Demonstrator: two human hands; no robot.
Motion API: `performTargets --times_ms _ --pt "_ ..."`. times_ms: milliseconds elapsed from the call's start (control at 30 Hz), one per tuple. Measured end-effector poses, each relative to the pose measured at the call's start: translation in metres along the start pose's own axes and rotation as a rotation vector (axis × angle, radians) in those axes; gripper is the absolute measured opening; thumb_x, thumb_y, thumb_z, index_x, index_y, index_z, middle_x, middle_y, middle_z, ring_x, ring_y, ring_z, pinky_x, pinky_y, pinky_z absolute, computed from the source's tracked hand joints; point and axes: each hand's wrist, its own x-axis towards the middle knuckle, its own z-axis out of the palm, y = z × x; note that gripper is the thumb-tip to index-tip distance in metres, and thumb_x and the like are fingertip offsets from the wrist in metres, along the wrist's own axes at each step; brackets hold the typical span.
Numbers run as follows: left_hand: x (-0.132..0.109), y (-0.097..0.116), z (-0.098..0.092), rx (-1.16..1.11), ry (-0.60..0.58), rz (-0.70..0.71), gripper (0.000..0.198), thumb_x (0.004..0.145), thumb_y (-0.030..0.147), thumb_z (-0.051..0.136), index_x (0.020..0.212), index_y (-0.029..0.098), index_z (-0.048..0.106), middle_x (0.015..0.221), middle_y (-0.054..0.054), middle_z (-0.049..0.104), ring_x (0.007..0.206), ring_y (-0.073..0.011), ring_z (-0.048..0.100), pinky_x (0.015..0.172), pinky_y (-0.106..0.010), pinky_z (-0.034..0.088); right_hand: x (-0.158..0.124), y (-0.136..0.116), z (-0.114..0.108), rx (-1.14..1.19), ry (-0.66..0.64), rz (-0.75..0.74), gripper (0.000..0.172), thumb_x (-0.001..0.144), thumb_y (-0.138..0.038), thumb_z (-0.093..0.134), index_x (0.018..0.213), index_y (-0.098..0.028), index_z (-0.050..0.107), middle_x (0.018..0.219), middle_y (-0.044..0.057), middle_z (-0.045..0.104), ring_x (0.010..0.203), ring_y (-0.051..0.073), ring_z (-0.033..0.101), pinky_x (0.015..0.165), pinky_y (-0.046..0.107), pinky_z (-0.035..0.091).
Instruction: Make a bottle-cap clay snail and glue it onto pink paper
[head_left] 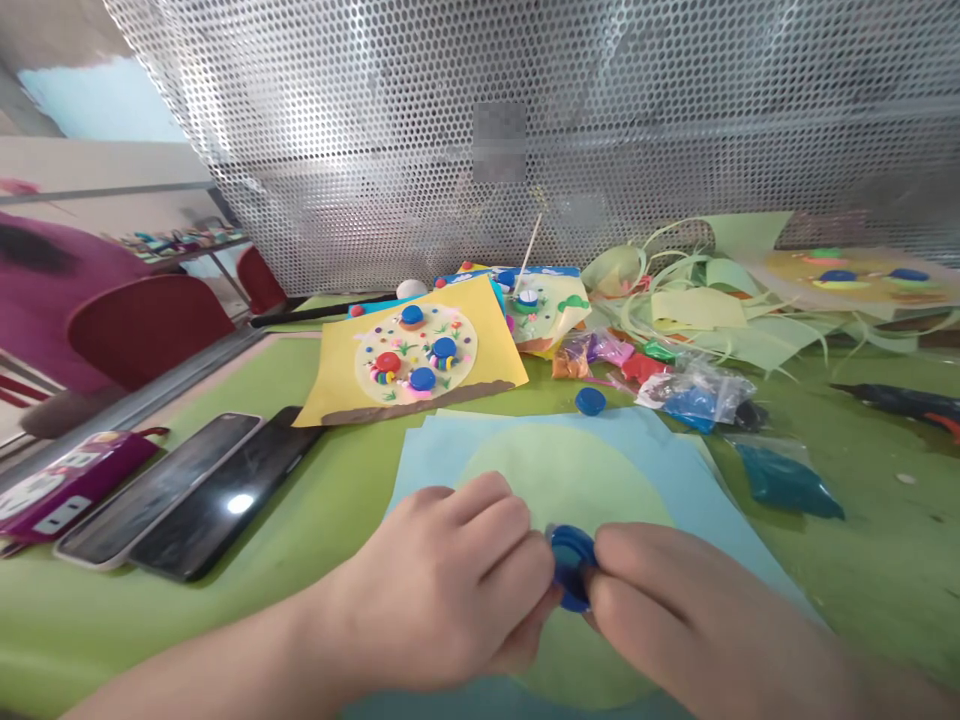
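Between my two hands is a blue bottle cap (571, 568), tilted so that its hollow side partly shows. My left hand (472, 575) closes on the cap's left edge with its fingers curled. The fingertips of my right hand (667, 600) pinch its right edge. Both hands are above a pale green paper circle (577, 465) that lies on light blue sheets (427, 460). Another blue bottle cap (590, 401) rests just beyond the sheets' far edge. What is inside the held cap is hard to make out.
A yellow card (337, 370) decorated with caps lies behind. Bags of coloured clay (787, 480) and paper strips (720, 310) are at the right, near a glue gun (900, 402). Two phones (217, 510) and a purple pouch (82, 480) lie left. A perforated metal panel (360, 150) stands behind.
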Motion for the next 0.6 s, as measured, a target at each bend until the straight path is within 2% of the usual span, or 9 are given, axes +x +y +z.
performTargets --times_ms 133,267,367,500,600 --pt "-0.001 0.003 0.003 0.16 -0.013 0.036 0.027 0.081 0.009 0.039 0.058 0.017 0.049 0.052 0.001 0.039 0.048 -0.0139 0.038 0.037 -0.026 0.022 0.002 0.0 0.001 -0.058 0.056 -0.025 0.028 0.077 0.0 0.029 0.061 -0.021 0.039 0.054 -0.003 0.04 0.046 0.011 0.036 0.045 0.023 0.027" --pt "-0.003 0.01 0.005 0.166 0.024 0.015 0.028 0.08 0.01 0.043 0.053 0.017 0.046 0.05 0.001 0.037 0.046 -0.0134 0.034 0.036 -0.027 0.017 0.001 -0.002 0.002 -0.039 0.038 -0.032 0.029 0.078 -0.002 0.028 0.059 -0.02 0.039 0.054 -0.003 0.042 0.046 0.011 0.036 0.045 0.024 0.027" --pt "-0.005 0.008 0.004 0.069 0.053 -0.051 0.027 0.079 0.009 0.041 0.054 0.017 0.046 0.05 0.001 0.039 0.047 -0.0127 0.034 0.037 -0.025 0.022 -0.001 -0.003 0.003 0.003 -0.026 0.017 0.028 0.077 0.0 0.03 0.06 -0.02 0.039 0.056 -0.004 0.042 0.047 0.01 0.036 0.045 0.022 0.026" --pt "-0.004 -0.002 0.003 -0.113 0.042 -0.251 0.025 0.079 0.004 0.036 0.061 0.017 0.045 0.055 0.002 0.043 0.051 -0.0102 0.039 0.044 -0.02 0.033 -0.006 -0.001 0.002 0.056 -0.064 0.009 0.023 0.079 -0.005 0.04 0.061 -0.02 0.037 0.058 -0.005 0.04 0.049 0.009 0.033 0.044 0.023 0.022" --pt "-0.001 -0.005 0.003 -0.286 -0.021 -0.239 0.023 0.08 0.005 0.033 0.066 0.017 0.046 0.059 0.001 0.046 0.051 -0.0099 0.039 0.045 -0.019 0.036 -0.008 0.002 0.002 0.122 -0.053 0.06 0.023 0.082 -0.012 0.043 0.062 -0.02 0.035 0.059 -0.005 0.039 0.048 0.009 0.034 0.043 0.023 0.021"
